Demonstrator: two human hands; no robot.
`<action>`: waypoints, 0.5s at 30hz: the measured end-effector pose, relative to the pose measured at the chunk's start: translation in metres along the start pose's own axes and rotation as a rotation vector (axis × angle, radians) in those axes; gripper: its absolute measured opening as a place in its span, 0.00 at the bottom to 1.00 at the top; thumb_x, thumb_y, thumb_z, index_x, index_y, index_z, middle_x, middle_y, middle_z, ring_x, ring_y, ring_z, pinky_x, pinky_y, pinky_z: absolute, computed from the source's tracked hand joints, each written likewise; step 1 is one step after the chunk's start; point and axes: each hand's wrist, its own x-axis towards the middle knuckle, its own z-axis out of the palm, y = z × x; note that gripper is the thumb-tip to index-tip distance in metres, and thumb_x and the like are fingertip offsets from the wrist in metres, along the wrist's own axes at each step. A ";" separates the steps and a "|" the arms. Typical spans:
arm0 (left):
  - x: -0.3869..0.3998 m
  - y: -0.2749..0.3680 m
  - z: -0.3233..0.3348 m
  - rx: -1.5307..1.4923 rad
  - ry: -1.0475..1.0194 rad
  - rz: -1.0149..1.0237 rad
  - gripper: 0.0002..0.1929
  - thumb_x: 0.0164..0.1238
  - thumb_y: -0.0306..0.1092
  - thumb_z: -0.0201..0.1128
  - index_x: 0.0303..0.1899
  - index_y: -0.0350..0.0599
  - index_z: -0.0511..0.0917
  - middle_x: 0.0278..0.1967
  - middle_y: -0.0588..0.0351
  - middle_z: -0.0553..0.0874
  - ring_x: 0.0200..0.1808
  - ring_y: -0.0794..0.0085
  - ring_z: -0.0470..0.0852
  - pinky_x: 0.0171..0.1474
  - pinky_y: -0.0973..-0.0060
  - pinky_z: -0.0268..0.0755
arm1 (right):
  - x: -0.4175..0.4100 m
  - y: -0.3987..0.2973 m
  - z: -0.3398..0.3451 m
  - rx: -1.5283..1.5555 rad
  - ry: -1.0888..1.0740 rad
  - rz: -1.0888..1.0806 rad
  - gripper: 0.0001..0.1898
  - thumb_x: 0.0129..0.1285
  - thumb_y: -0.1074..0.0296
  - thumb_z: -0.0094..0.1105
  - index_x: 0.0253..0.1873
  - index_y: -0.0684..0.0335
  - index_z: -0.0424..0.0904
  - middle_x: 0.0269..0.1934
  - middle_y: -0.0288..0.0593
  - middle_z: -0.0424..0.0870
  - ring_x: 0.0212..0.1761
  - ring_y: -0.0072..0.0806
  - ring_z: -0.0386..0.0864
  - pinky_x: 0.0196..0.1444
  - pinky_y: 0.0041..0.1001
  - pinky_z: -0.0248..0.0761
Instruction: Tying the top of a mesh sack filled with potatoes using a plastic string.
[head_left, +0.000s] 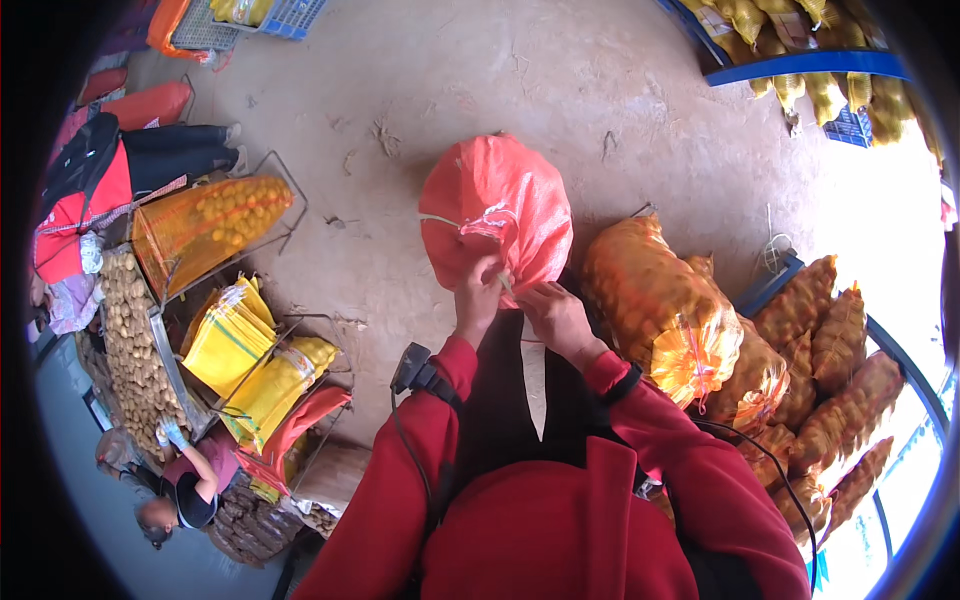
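Note:
A large, full red woven sack (499, 202) stands on the floor in front of me, with its mouth drawn in. My left hand (482, 289) pinches the gathered cloth and a pale green tie strip (505, 282) at the sack's near edge. Close by on its right, my right hand (553, 311) grips the same edge of the sack with bent fingers. White and pink strings (489, 219) lie across the top of the sack. What fills the sack is hidden.
Full orange mesh sacks (652, 292) stand close on my right, others beyond them by a blue metal frame (911, 375). On the left are wire stands with yellow sacks (229, 341), a trough of potatoes (135, 330) and co-workers. Mesh bags (787, 90) hang over a blue rail at upper right.

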 end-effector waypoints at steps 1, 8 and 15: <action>0.003 0.005 0.002 -0.205 -0.118 -0.047 0.17 0.68 0.39 0.66 0.52 0.40 0.80 0.43 0.43 0.88 0.47 0.58 0.88 0.50 0.65 0.77 | 0.000 0.003 0.002 -0.012 0.078 -0.045 0.14 0.53 0.77 0.59 0.45 0.57 0.82 0.39 0.43 0.82 0.43 0.42 0.82 0.44 0.37 0.78; 0.035 -0.064 -0.030 0.060 -0.180 0.063 0.14 0.67 0.33 0.66 0.50 0.36 0.79 0.42 0.41 0.87 0.43 0.52 0.88 0.47 0.63 0.77 | 0.003 -0.018 0.025 0.069 0.096 -0.100 0.13 0.53 0.77 0.59 0.44 0.59 0.83 0.45 0.43 0.83 0.46 0.43 0.82 0.47 0.38 0.78; -0.039 0.003 -0.019 0.463 0.030 0.201 0.09 0.66 0.35 0.66 0.43 0.44 0.77 0.37 0.47 0.86 0.42 0.50 0.86 0.44 0.58 0.75 | -0.016 -0.008 0.026 0.086 0.087 0.048 0.08 0.64 0.70 0.62 0.47 0.61 0.84 0.34 0.44 0.84 0.38 0.42 0.84 0.42 0.36 0.79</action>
